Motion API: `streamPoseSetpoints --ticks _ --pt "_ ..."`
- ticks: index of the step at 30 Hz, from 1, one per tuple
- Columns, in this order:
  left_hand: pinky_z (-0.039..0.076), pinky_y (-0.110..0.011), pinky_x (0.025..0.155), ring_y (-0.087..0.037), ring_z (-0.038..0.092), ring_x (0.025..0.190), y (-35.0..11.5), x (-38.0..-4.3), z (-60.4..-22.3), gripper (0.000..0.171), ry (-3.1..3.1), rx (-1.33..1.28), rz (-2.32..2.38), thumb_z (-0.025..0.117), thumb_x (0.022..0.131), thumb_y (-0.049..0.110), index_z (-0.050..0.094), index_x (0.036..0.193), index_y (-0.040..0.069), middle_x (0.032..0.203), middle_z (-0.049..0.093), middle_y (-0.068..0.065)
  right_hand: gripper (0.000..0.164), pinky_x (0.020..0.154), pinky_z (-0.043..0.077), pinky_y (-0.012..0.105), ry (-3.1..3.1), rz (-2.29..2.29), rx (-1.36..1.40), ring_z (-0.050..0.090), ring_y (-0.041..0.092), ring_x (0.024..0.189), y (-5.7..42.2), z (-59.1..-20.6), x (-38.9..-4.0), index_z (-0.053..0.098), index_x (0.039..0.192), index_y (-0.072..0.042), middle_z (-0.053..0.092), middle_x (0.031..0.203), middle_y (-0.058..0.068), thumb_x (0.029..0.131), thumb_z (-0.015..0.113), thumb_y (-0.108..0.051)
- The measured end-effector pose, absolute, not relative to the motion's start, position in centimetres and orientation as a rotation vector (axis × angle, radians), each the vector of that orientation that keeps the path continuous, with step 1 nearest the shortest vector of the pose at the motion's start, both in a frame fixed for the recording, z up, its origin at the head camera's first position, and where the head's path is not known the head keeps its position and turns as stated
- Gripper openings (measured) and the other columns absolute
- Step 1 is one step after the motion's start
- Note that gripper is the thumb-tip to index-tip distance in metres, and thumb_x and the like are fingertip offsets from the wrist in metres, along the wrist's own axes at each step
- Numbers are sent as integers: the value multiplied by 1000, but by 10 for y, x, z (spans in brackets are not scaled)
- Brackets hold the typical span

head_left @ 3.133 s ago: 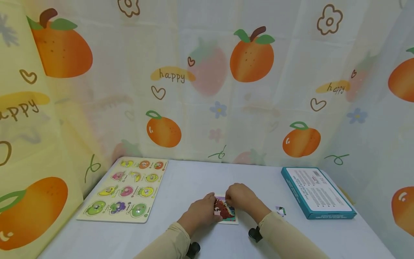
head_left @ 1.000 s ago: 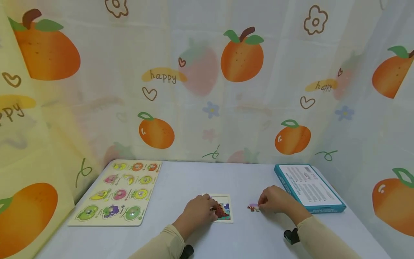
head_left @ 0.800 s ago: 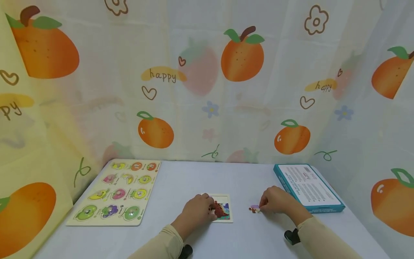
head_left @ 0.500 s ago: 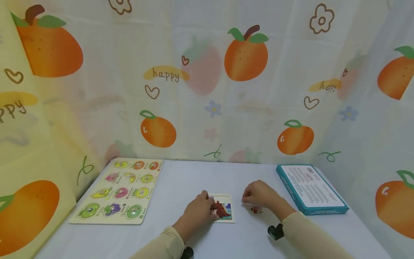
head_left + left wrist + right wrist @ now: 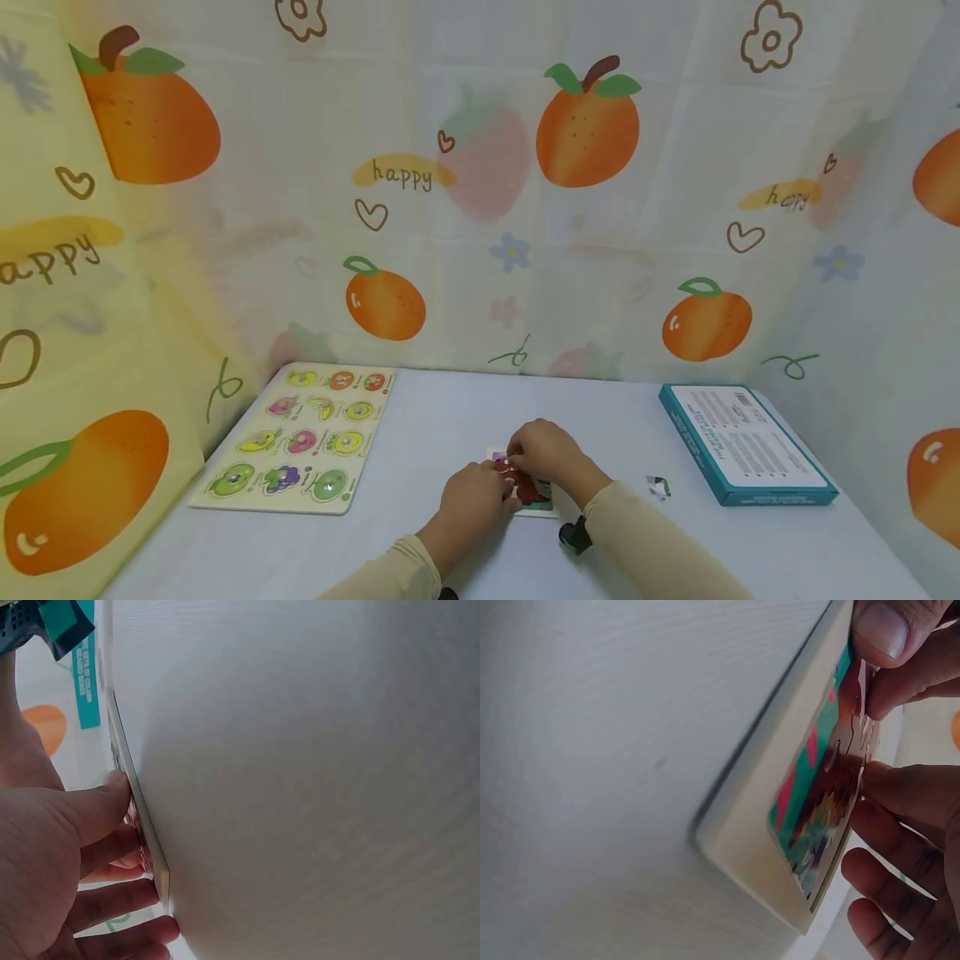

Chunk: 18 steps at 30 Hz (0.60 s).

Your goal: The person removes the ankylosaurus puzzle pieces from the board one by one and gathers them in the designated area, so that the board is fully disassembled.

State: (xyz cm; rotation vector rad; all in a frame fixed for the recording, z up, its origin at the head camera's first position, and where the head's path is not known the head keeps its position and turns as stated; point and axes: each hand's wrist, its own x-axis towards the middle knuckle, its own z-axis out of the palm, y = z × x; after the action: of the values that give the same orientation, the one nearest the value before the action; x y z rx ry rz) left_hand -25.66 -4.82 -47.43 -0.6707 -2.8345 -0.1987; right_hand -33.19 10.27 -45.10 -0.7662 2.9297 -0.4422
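A small framed jigsaw puzzle (image 5: 534,504) with a reddish-brown creature lies on the white table, partly covered by both hands. My left hand (image 5: 474,504) holds it at its left side; in the left wrist view the thumb (image 5: 105,802) is at the puzzle's edge and other fingers reach around the corner. My right hand (image 5: 546,452) comes over the puzzle from the right, thumb and forefinger pinched together close on its upper part. In the right wrist view those fingertips (image 5: 874,780) meet at the picture surface; the piece between them is mostly hidden. A loose puzzle piece (image 5: 658,487) lies to the right.
On the left lies a large board (image 5: 330,497) with several fruit pictures. A flat teal-and-white box (image 5: 750,437) lies at the right. A fruit-printed curtain (image 5: 465,250) hangs behind the table and along both sides.
My right hand has gone from the loose pieces at the right back to the puzzle, leaving one piece in view there. My left hand stays at the puzzle, its fingers now farther over the picture.
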Motion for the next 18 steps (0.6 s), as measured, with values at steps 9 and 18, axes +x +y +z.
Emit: streamPoseSetpoints --ticks 9,18 --pt "47 -32 57 -18 54 64 -47 -255 -470 28 -2856 -690 -215 73 85 41 67 67 19 70 56 -1 10 63 46 28 2923 -418 -790 51 8 66 99 -448 -332 73 75 -18 59 68 -12 85 74 -16" --pt "48 -32 56 -17 55 65 -45 -255 -470 28 -2842 -681 -193 73 85 42 68 70 18 70 55 -1 7 65 46 33 2893 -485 -775 51 12 69 101 -445 -333 67 78 -16 55 71 -8 84 72 -15"
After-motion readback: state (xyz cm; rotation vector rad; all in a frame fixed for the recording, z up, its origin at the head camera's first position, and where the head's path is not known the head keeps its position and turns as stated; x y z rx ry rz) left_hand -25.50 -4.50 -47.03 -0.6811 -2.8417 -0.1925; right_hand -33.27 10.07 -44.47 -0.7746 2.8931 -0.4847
